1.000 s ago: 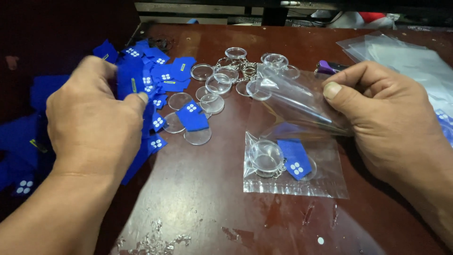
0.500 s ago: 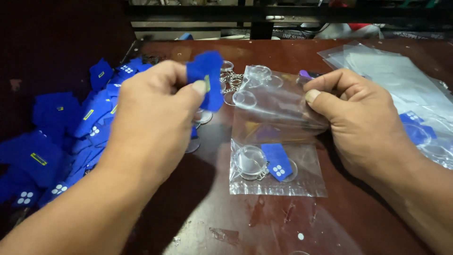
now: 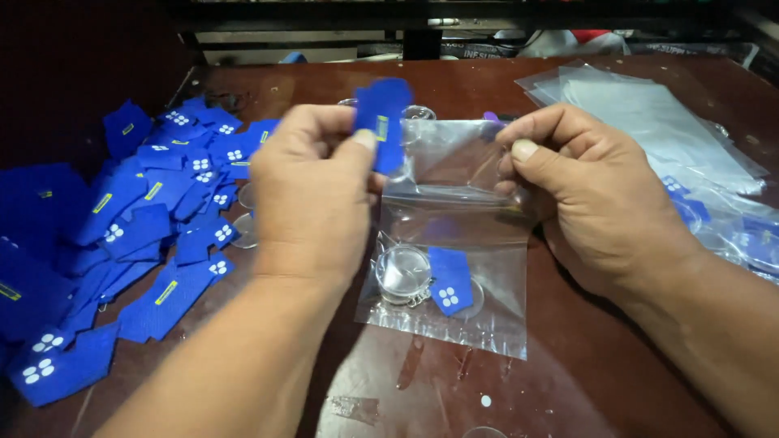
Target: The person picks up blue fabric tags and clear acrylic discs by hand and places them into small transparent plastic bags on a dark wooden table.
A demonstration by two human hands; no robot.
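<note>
My left hand point(image 3: 312, 195) pinches a blue fabric tag point(image 3: 381, 122) between thumb and fingers, right at the open mouth of a clear zip bag point(image 3: 454, 235). My right hand point(image 3: 588, 195) grips the bag's top right edge and holds it up. Beneath it on the brown table point(image 3: 584, 381) lies a filled clear bag point(image 3: 479, 320) with a round clear keyring disc point(image 3: 403, 272) and another blue tag point(image 3: 449, 280) inside.
A big heap of blue fabric tags point(image 3: 138, 219) covers the table's left side. A stack of clear plastic bags point(image 3: 649, 122) lies at the back right, with filled bags point(image 3: 730, 235) at the right edge. A few clear discs point(image 3: 243, 231) lie behind my left hand.
My left hand left the heap with a blue tag and carried it to the bag's mouth. My right hand raised the bag and spread it open.
</note>
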